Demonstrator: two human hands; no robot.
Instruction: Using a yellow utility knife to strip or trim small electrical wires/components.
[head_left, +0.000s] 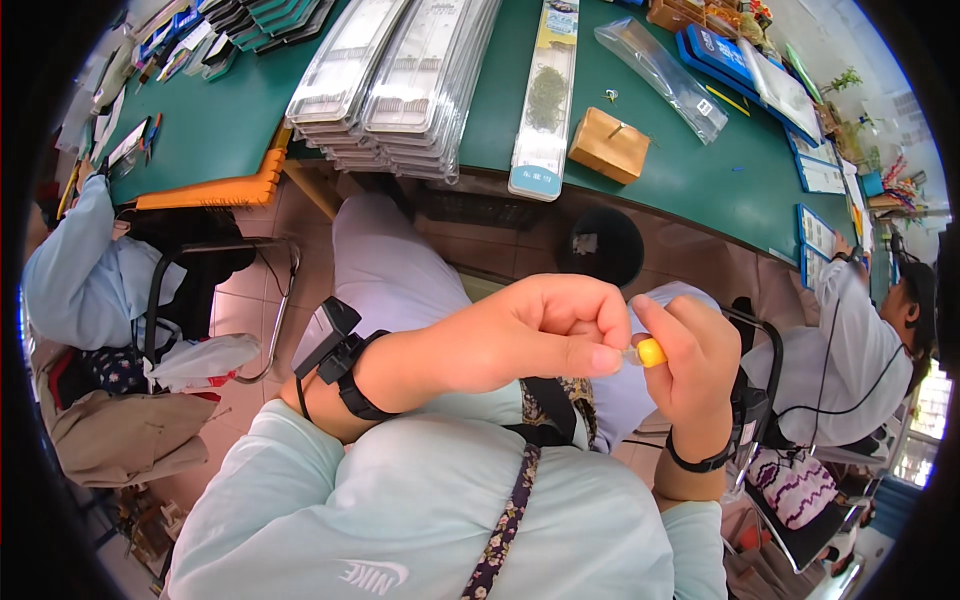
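Note:
Both my hands are raised over my lap, close together with the fingertips almost meeting. My right hand (695, 355) is closed around a small yellow rounded piece (651, 352), whose kind I cannot make out. A tiny pale or clear bit sticks out of it toward the other hand. Thumb and forefinger of my left hand (570, 325) are pinched together right beside that pale bit. Whatever lies between them, if anything, is too small to name. Each of my wrists wears a black strap with a small device (330, 335).
Ahead is a green table (690, 185) bearing stacked clear plastic packs (425, 80), a long printed pack (545, 110), a wooden block (609, 146) and a clear plastic sleeve (665, 75). Under its edge stands a black bin (602, 248). Co-workers sit at left and right.

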